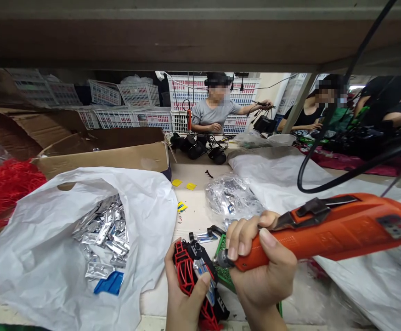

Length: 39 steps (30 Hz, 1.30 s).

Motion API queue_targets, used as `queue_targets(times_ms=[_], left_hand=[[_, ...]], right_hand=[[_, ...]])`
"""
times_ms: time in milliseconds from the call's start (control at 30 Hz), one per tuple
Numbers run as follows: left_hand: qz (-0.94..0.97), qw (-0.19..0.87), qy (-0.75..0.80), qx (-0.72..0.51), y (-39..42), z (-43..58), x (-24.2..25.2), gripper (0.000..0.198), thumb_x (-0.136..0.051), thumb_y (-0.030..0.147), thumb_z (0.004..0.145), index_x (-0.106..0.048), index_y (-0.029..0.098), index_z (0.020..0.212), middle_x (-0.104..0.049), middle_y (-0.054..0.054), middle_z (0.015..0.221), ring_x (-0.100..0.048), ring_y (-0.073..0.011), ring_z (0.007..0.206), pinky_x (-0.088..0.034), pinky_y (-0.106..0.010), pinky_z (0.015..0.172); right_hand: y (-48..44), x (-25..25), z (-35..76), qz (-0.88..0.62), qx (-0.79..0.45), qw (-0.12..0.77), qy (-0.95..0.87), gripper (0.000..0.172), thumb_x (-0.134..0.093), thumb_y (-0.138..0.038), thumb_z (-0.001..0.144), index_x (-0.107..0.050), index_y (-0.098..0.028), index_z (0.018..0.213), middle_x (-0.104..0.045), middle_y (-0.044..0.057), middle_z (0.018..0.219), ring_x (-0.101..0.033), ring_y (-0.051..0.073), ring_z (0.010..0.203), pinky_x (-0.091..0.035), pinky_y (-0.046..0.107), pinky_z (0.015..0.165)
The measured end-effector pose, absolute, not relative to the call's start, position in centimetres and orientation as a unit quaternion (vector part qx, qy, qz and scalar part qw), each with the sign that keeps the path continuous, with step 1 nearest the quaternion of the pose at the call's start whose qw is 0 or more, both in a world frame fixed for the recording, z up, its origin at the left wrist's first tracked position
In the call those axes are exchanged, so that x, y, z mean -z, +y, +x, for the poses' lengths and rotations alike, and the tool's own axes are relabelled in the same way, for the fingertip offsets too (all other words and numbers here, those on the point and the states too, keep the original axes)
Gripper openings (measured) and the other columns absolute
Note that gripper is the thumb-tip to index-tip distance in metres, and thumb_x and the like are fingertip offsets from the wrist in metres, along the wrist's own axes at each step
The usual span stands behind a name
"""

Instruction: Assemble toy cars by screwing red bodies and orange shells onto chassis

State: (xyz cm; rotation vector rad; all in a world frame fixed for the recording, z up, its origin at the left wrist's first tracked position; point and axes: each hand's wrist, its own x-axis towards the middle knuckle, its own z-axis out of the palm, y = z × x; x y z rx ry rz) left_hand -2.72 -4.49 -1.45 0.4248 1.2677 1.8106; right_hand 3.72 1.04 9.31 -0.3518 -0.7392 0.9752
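Note:
My left hand (pixel 188 294) is closed around a toy vehicle chassis with a red lattice frame (pixel 184 266) and black parts. Its thumb presses against a silver and blue piece (pixel 202 271) on the chassis. In my right hand (pixel 264 257) lies an orange electric screwdriver (pixel 324 227), gripped near its nose. The tool's metal nose (pixel 223 258) points left at the chassis, close to it; whether the tip touches I cannot tell. Behind the tool's nose sits a green tray (pixel 225 276) of small screws, partly hidden by my hands. Another silver and blue piece (pixel 204 237) lies just beyond.
A white bag (pixel 155 202) of silver pieces stands at the left, beside red lattice parts (pixel 7 188) and a cardboard box (pixel 117 161). A clear plastic bag (pixel 233 197) lies ahead. A black cable (pixel 300 170) loops at the right. Co-workers (pixel 217 108) sit across the bench; a shelf hangs overhead.

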Motion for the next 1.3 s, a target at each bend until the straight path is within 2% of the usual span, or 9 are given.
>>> queue_targets(times_ms=[133,267,433,667,867,1067,1300], left_hand=[[0.164,0.447,0.502,-0.722,-4.5,-2.8,1.5,0.095,-0.088,0.043,0.066,-0.042,0.028,0.148,-0.069,-0.010,0.132,-0.069,-0.0297,0.117,-0.049,-0.039,0.105],[0.176,0.448,0.501,-0.719,-4.5,-2.8,1.7,0.091,-0.087,0.042,0.065,-0.046,0.027,0.146,-0.069,-0.009,0.131,-0.067,-0.0305,0.121,-0.048,-0.037,0.106],[0.183,0.453,0.497,-0.717,-4.3,-2.7,1.3,0.087,-0.087,0.040,0.063,-0.052,0.024,0.141,-0.072,-0.009,0.124,-0.072,-0.0286,0.108,-0.053,-0.037,0.097],[0.138,0.445,0.514,-0.720,-3.9,-2.3,0.3,0.092,-0.087,0.036,0.061,-0.047,0.026,0.143,-0.072,-0.008,0.123,-0.071,-0.0273,0.109,-0.053,-0.033,0.094],[0.132,0.443,0.525,-0.714,-3.9,-2.3,0.1,0.095,-0.087,0.037,0.061,-0.045,0.027,0.146,-0.072,-0.008,0.122,-0.072,-0.0270,0.104,-0.054,-0.033,0.090],[0.130,0.459,0.518,-0.710,-4.0,-2.4,0.1,0.096,-0.088,0.037,0.062,-0.044,0.028,0.146,-0.072,-0.008,0.126,-0.071,-0.0268,0.110,-0.053,-0.031,0.091],[0.120,0.460,0.511,-0.716,-4.0,-2.3,0.0,0.096,-0.088,0.038,0.061,-0.046,0.029,0.146,-0.072,-0.008,0.125,-0.070,-0.0291,0.115,-0.053,-0.035,0.096]], right_hand=[[1.1,-8.9,3.2,-0.163,-0.461,0.800,-0.348,0.003,-0.060,-0.023,0.078,-0.057,-0.024,0.080,-0.047,-0.010,0.044,-0.042,0.009,0.033,-0.037,0.023,0.039],[1.3,-9.2,3.5,-0.155,-0.463,0.793,-0.364,0.005,-0.060,-0.025,0.078,-0.057,-0.024,0.082,-0.047,-0.010,0.044,-0.041,0.010,0.031,-0.037,0.023,0.038],[1.3,-9.3,6.9,-0.178,-0.460,0.772,-0.401,0.010,-0.066,-0.024,0.076,-0.063,-0.022,0.085,-0.052,-0.008,0.043,-0.046,0.011,0.031,-0.040,0.024,0.038],[1.3,-5.9,12.5,-0.308,-0.401,0.760,-0.408,0.017,-0.077,-0.024,0.073,-0.065,-0.019,0.084,-0.055,-0.005,0.045,-0.051,0.014,0.036,-0.041,0.026,0.038],[1.3,-4.3,13.8,-0.324,-0.369,0.764,-0.419,0.020,-0.079,-0.027,0.075,-0.066,-0.019,0.087,-0.057,-0.004,0.047,-0.054,0.014,0.038,-0.044,0.026,0.039],[1.5,-3.6,14.3,-0.321,-0.364,0.755,-0.442,0.021,-0.081,-0.028,0.077,-0.066,-0.019,0.088,-0.058,-0.003,0.047,-0.055,0.016,0.038,-0.045,0.027,0.037],[0.8,-4.9,13.3,-0.337,-0.341,0.783,-0.396,0.022,-0.080,-0.025,0.072,-0.065,-0.019,0.086,-0.057,-0.005,0.048,-0.053,0.014,0.039,-0.043,0.025,0.039]])
